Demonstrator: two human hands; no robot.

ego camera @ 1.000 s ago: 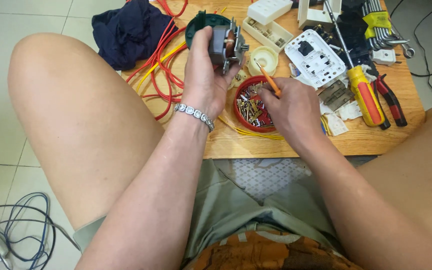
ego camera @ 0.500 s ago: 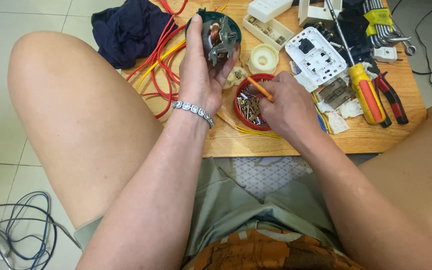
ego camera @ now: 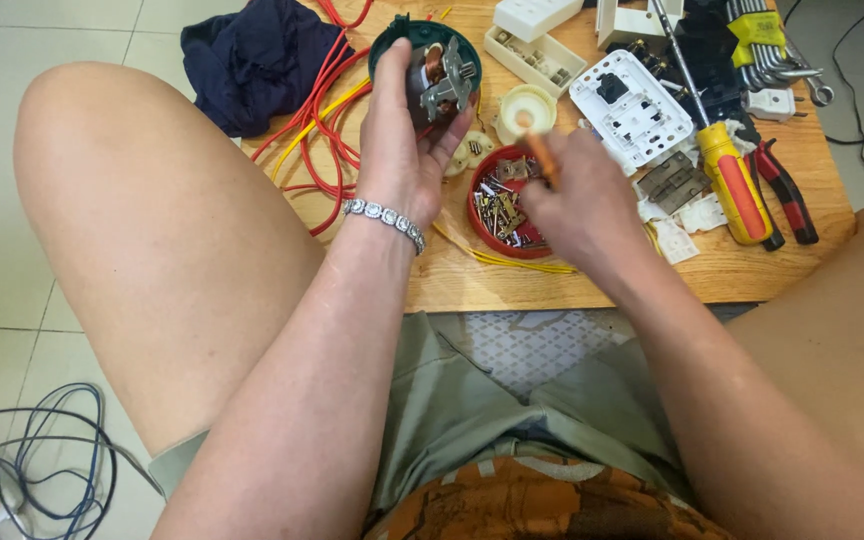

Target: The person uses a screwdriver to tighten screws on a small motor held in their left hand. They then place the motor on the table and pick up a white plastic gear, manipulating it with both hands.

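Small electric motor (ego camera: 437,75) in its round green housing sits in your left hand (ego camera: 407,150), grip wrapped around it, held up over the table's (ego camera: 592,285) left part, just above the red wires (ego camera: 317,95). Your right hand (ego camera: 572,205) has its grip closed on a thin orange-handled tool (ego camera: 537,150), over the red bowl of screws (ego camera: 502,205). Dark blue cloth (ego camera: 252,55) far left. White switch plate (ego camera: 627,95) and yellow-orange screwdriver (ego camera: 732,180) to the right.
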